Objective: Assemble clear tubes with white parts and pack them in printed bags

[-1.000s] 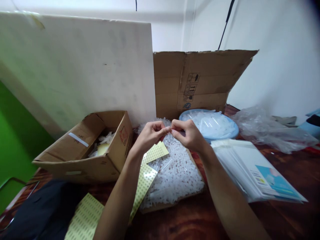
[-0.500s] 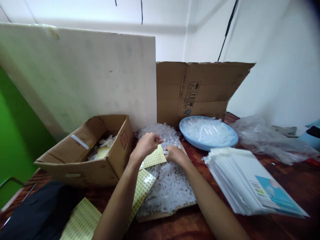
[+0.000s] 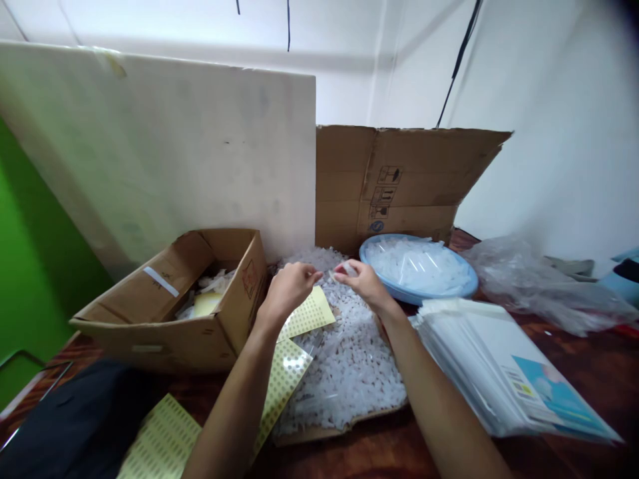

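Observation:
My left hand [image 3: 292,287] is closed in a pinch above a yellow sheet of small round stickers [image 3: 312,314]; what sits between its fingertips is too small to make out. Close by on the right, my right hand [image 3: 367,283] pinches a small translucent plastic piece [image 3: 350,268]. Both hands are over a heap of small whitish plastic pieces [image 3: 349,366], spread on a flat piece of cardboard [image 3: 319,436]. A second sticker sheet [image 3: 287,372] lies partly beneath the first. My left forearm hides part of these sheets.
An open cardboard box [image 3: 164,342] with scraps stands left. Behind the heap is a blue basin [image 3: 399,293] of clear pieces. To the right lie a stack of plastic sleeves [image 3: 474,372] and a crumpled plastic bag [image 3: 539,286]. Another sticker sheet [image 3: 160,439] and dark cloth [image 3: 74,419] are front left.
My right hand has risen away from the sticker sheet and heap, with the small plastic piece in its fingers. My left fingertips have lifted slightly. The view has shifted a little.

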`<state>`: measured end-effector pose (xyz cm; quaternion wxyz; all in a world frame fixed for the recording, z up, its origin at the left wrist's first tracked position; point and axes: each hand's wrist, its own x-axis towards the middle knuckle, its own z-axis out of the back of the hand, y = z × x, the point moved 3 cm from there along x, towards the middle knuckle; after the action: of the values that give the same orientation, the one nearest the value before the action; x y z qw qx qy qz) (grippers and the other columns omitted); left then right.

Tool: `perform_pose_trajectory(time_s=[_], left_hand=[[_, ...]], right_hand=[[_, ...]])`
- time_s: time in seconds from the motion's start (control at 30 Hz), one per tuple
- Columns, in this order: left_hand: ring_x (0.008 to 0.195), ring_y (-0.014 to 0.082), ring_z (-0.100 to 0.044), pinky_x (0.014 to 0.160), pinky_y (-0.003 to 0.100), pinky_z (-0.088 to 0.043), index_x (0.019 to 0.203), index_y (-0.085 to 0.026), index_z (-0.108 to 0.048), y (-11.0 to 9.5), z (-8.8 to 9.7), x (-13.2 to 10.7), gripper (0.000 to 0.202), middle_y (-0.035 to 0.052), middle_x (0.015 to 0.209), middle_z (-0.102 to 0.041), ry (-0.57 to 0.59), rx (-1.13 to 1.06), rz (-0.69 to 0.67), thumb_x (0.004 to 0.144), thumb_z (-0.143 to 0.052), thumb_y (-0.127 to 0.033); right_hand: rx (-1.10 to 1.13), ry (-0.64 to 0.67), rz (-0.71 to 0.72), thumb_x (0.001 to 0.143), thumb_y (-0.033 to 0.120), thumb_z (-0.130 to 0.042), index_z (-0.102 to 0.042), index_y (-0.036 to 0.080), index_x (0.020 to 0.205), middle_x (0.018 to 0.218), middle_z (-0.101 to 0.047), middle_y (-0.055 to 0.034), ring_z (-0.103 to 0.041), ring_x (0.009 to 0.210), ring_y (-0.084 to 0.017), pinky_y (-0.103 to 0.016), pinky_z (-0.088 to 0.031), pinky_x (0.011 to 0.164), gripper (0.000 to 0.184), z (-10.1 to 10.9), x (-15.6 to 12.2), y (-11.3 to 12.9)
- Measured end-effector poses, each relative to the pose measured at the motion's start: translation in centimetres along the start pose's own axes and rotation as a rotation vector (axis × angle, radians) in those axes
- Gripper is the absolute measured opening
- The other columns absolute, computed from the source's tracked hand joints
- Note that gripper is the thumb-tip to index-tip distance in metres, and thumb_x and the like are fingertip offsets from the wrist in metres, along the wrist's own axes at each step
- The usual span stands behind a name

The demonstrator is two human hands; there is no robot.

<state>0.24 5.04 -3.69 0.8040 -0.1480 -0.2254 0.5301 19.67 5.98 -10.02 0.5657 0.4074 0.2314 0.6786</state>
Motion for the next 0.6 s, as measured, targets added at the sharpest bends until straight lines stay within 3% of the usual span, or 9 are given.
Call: perform_pose_trajectory(time_s=[0.1,0.17,0.27,0.37,0.5,0.6], left_hand=[[0.064,0.0178,-0.069,0.058,0.026,-0.046,0.090,-0.019,-0.079,-0.7,1.0,-0.1,0.033,0.0085,0.083,-0.078,-0.134,-0.293,-0.062,0.098,-0.058,-0.042],[0.064,0.0160,-0.068,0.057,0.025,-0.050,0.102,-0.018,-0.078,-1.5,1.4,-0.3,0.031,0.0085,0.091,-0.079,-0.137,-0.521,-0.111,0.096,-0.060,-0.043],[0.062,0.0138,-0.066,0.056,0.024,-0.051,0.118,-0.018,-0.076,-2.5,1.6,-0.6,0.037,0.0091,0.095,-0.079,-0.104,-0.708,-0.132,0.092,-0.067,-0.044],[0.058,0.0119,-0.060,0.053,0.022,-0.048,0.103,-0.016,-0.080,-2.4,1.7,-0.6,0.032,0.0087,0.089,-0.079,-0.122,-0.726,-0.113,0.088,-0.073,-0.043],[0.056,0.0114,-0.058,0.049,0.022,-0.043,0.092,-0.016,-0.080,-1.2,2.0,-0.1,0.029,0.0069,0.080,-0.077,-0.231,-0.811,-0.070,0.083,-0.078,-0.044],[0.059,0.0110,-0.059,0.050,0.021,-0.042,0.096,-0.017,-0.079,-0.6,2.4,0.0,0.032,0.0072,0.084,-0.077,-0.289,-0.902,-0.059,0.083,-0.078,-0.046]], right_hand=[[0.454,-0.092,0.075,0.086,0.050,-0.073,-0.069,0.019,0.102,0.096,-0.074,-0.0061,-0.063,0.073,-0.017,-0.026,-0.046,0.061,0.035,1.6,-0.3,2.3],[0.702,-0.091,0.068,0.080,0.049,-0.081,-0.069,0.020,0.094,0.082,-0.070,-0.0020,-0.047,0.053,-0.010,-0.024,-0.033,0.048,0.035,1.9,-0.7,3.4],[0.814,-0.045,0.038,0.076,0.049,-0.085,-0.068,0.020,0.091,0.063,-0.054,0.0058,-0.025,0.043,-0.006,-0.024,-0.015,0.041,0.037,1.7,-1.2,4.4],[0.772,-0.032,0.062,0.077,0.052,-0.084,-0.068,0.021,0.092,0.058,-0.045,0.0079,-0.026,0.044,-0.008,-0.024,-0.017,0.043,0.038,1.5,-1.3,4.9],[0.489,-0.105,0.153,0.087,0.055,-0.073,-0.070,0.020,0.087,0.074,-0.065,-0.0006,-0.053,0.062,-0.015,-0.026,-0.039,0.056,0.036,1.9,-1.3,5.2],[0.250,-0.128,0.181,0.093,0.050,-0.066,-0.069,0.018,0.079,0.080,-0.070,-0.0030,-0.060,0.075,-0.019,-0.028,-0.044,0.069,0.034,2.2,-1.4,5.4]])
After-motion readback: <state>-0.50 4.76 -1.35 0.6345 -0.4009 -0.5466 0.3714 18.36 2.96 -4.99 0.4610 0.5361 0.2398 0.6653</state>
